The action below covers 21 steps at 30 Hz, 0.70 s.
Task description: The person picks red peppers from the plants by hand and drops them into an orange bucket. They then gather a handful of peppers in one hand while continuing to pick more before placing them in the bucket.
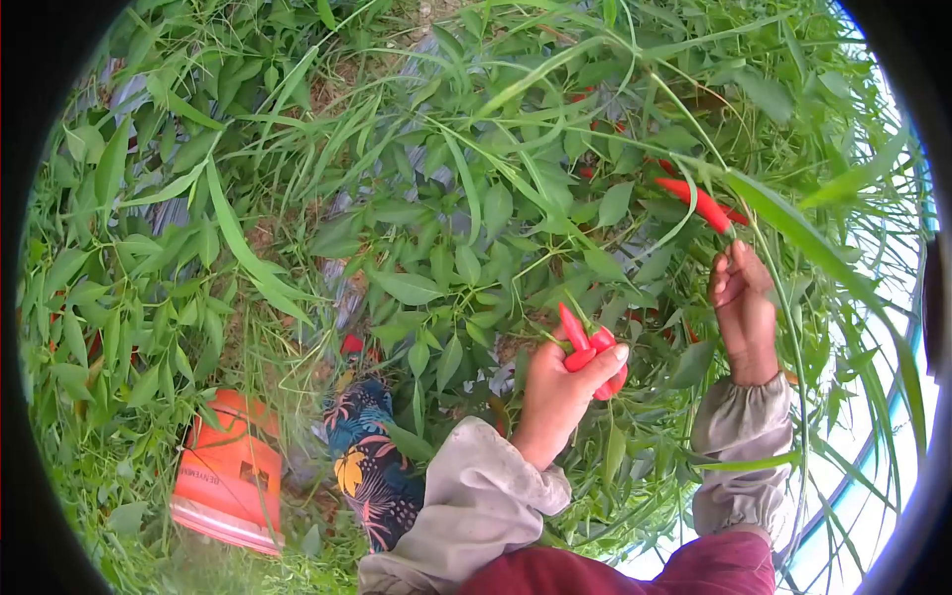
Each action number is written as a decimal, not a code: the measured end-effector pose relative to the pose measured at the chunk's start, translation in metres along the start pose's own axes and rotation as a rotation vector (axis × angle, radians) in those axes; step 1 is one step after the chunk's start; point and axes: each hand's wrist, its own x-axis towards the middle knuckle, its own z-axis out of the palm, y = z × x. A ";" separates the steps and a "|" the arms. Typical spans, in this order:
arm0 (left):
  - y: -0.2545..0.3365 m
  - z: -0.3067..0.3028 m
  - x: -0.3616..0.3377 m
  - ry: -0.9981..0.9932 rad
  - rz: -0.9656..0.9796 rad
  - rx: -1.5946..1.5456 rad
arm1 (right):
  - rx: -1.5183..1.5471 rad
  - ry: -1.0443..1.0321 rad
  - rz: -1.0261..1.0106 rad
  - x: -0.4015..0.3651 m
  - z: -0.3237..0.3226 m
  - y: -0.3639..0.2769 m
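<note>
My left hand [560, 389] is closed around a small bunch of picked red chili peppers [588, 349], their tips sticking up above my fist. My right hand [742, 309] reaches up into the chili plant, fingers pinched at the stem end of a long red chili [700, 203] that hangs on the branch. More red chilies [587, 171] show deeper in the foliage. Both forearms wear grey sleeve covers.
An orange container [230, 474] sits on the ground at lower left among grass. My leg in floral-patterned cloth [365, 458] is beside it. Dense green leaves and long grass blades fill the view. A red fruit [351, 344] lies low in the plant.
</note>
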 end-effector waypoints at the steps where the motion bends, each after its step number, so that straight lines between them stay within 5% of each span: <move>1: 0.001 -0.001 -0.001 -0.027 -0.006 -0.016 | 0.101 -0.066 0.056 -0.008 0.003 0.004; 8: 0.000 -0.010 0.000 -0.113 0.100 -0.197 | -0.150 -0.628 0.374 -0.042 0.019 0.016; 10: 0.001 -0.011 -0.001 -0.129 0.228 -0.345 | -0.206 -0.676 0.371 -0.041 0.024 0.020; 12: 0.009 -0.015 -0.003 -0.167 0.124 -0.385 | -0.311 -0.711 0.471 -0.035 0.034 0.022; 14: 0.007 -0.017 0.000 0.165 0.193 -0.262 | -0.418 -0.614 0.345 -0.027 0.043 0.034; 16: -0.001 -0.021 0.003 0.245 0.210 -0.291 | -0.860 -0.391 -0.288 0.004 0.055 0.038; 18: 0.001 -0.020 0.004 0.383 0.224 -0.348 | -1.151 -0.225 -0.673 0.035 0.069 0.030; 21: -0.002 -0.020 0.004 0.346 0.223 -0.314 | -1.399 -0.150 -0.622 0.120 0.069 0.001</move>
